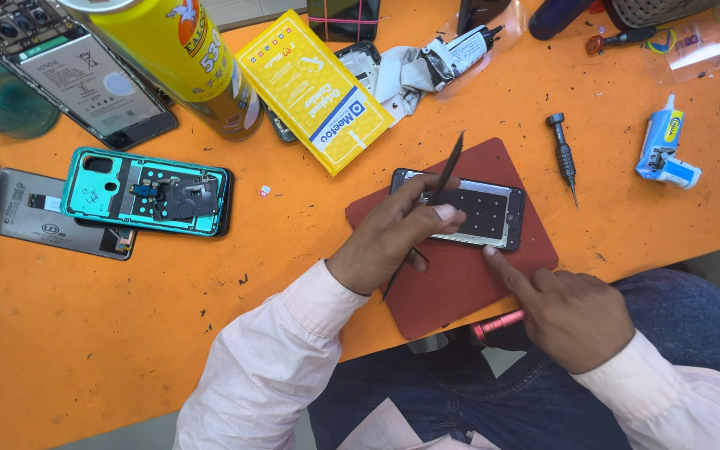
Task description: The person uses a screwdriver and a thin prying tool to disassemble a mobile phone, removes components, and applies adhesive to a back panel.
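A small opened phone [493,212], dark inside with a silver frame, lies on a dark red mat [460,287] near the front edge of the orange table. My left hand [393,237] rests on the phone's left end and pinches long black tweezers [447,171], which point up and away. My right hand [572,312] stretches its index finger to touch the phone's near edge. A pink screwdriver [497,322] sticks out from under its curled fingers.
A teal opened phone [147,192] lies at the left over a grey back cover [27,221]. Behind stand a yellow spray can [185,58], a yellow packet [314,92] and another opened phone [68,67]. A black screwdriver [562,154] and a blue-white glue tube [664,150] lie at the right.
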